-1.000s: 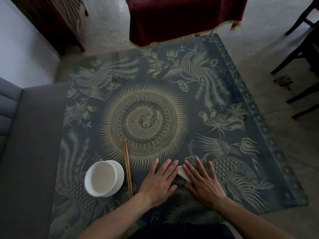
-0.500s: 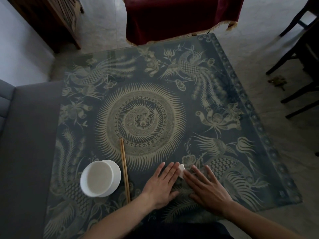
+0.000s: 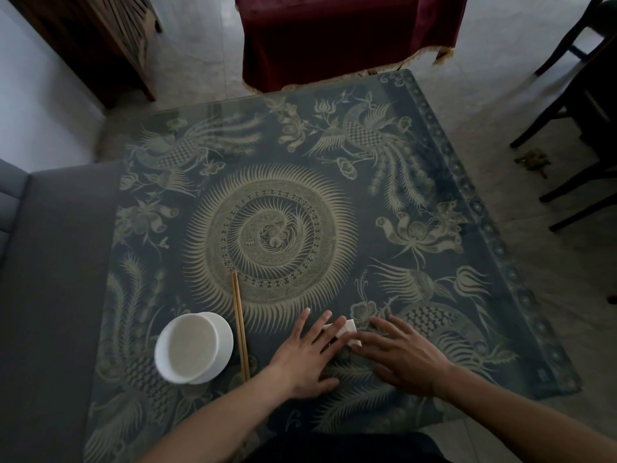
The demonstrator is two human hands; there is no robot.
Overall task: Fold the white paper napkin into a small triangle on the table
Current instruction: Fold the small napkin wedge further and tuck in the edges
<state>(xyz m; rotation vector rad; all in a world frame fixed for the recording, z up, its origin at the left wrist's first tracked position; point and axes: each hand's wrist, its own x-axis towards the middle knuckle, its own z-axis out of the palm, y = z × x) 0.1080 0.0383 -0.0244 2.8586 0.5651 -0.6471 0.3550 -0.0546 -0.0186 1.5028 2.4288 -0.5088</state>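
A small folded white paper napkin (image 3: 350, 330) lies on the patterned glass-topped table (image 3: 417, 182) near its front edge, mostly covered by my hands. My left hand (image 3: 309, 354) lies flat, fingers spread, with its fingertips pressing on the napkin's left part. My right hand (image 3: 402, 354) lies flat to the right, its fingertips on the napkin's right edge. Only a small white corner shows between the two hands.
A white bowl (image 3: 193, 347) stands at the front left. A pair of wooden chopsticks (image 3: 241, 324) lies between the bowl and my left hand. A grey sofa (image 3: 50, 279) borders the table's left side, a dark red draped chair (image 3: 347, 38) stands beyond, dark chairs (image 3: 581, 105) to the right.
Both hands stayed pressed on the napkin and shifted only slightly. A little more of the white corner shows between the fingertips now.
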